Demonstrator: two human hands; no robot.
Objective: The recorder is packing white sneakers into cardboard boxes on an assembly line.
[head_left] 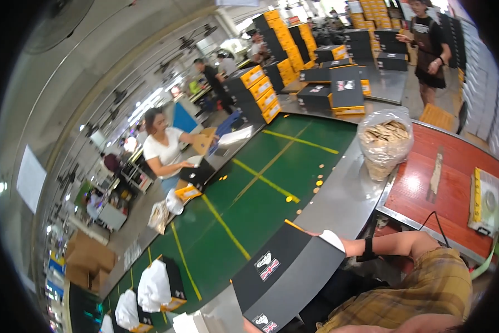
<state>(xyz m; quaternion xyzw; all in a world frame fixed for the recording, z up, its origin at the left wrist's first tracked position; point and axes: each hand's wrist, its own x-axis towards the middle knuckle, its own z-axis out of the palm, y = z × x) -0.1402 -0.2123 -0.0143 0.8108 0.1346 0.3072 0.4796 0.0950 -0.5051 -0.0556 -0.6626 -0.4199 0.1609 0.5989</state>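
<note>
- Factory hall, fluorescent-lit, tilted across the frame; a green conveyor belt (271, 208) with yellow lines runs diagonally from upper centre to lower left.
- One dark grey box (302, 269), orange-edged, lower centre of the frame, in front of the belt's near metal edge (338, 202). Long axis: lower left to upper right.
- One right hand (350, 246), at the box's upper-right end; I read it as clamped there, fingers partly hidden. The box lies to its lower left.
- One white piece (332, 240), beside that hand; kind unclear to me.
- One left hand (250, 327), a sliver at the lower edge, by the box's lower-left corner; I cannot tell whether its fingers are apart or closed.
- Relation of note: the hands sit at opposite ends of the long axis, the right at the upper end, the left at the lower.
- One clear plastic bag (385, 139) of tan pieces, right of centre, beside a red tabletop (413, 186).
- One co-worker (169, 147), across the belt, handling boxes.
</note>
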